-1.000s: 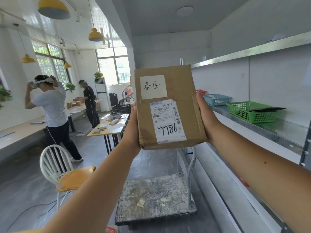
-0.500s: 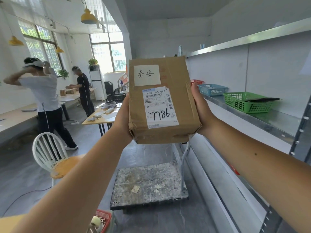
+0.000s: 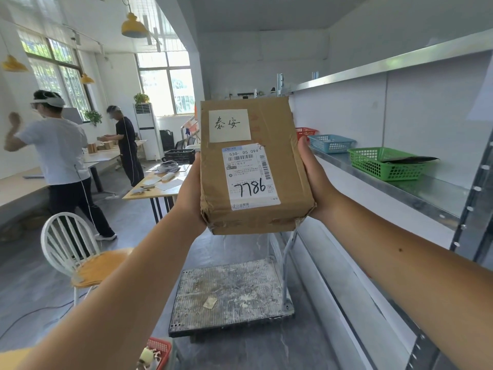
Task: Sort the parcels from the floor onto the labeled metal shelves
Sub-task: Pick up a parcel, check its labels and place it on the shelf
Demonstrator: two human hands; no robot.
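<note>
Workroom, metal shelf [image 3: 437, 192] with green basket [image 3: 384, 166] to the right of right hand [image 3: 317, 182]. Brown parcel [image 3: 253, 166] upright, gripped between left hand [image 3: 190, 190] and right hand, palms pressed on sides, fingers hidden behind.

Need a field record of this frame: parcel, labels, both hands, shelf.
item: brown parcel, held upright at camera
labels: handwritten white note above shipping label marked 7786
left hand: grips left side
right hand: grips right side
shelf: right of parcel; red basket, blue basket, green basket
below: platform trolley on floor
</note>
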